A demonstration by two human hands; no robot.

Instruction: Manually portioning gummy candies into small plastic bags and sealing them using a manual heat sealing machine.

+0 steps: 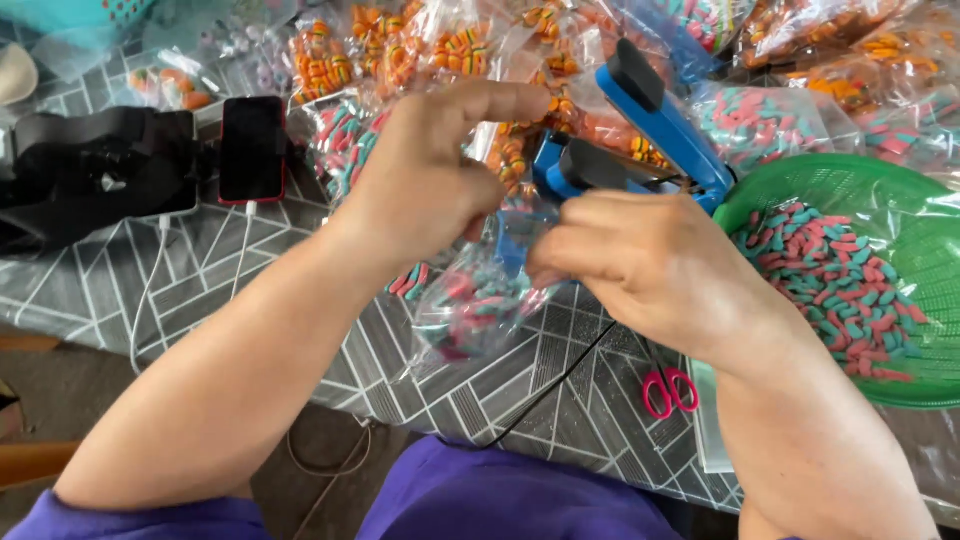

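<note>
Hands: both meet at the centre of the frame over a small clear bag of candy.
Left hand (425,175): raised above the bag, forefinger stretched out to the right, the other fingers curled in narrow; whether they pinch the bag's top, I cannot tell.
Right hand (640,265): closed round the right side of the bag's neck, knuckles up, just under the sealer.
Bag (475,300): clear plastic, filled with red and teal gummy pieces, hanging tilted below the two hands, centre of the frame, above the table.
Sealer (650,125): blue heat sealer with a black handle, its arm lifted, upper centre right, just behind the right hand.
Basket (900,195): green plastic sieve at the right edge, holding a loose heap of the same red and teal gummies.
Scissors (668,388): pink-handled, lying on the table below the right wrist.
Filled bags (400,50): sealed bags of orange and of red and teal candy, heaped across the top of the frame.
Phone (251,148): red-edged, dark screen, upper left, a white cable running from it.
Table (200,270): covered with a grey cloth with white line pattern.
Clothing: purple fabric along the bottom edge.
</note>
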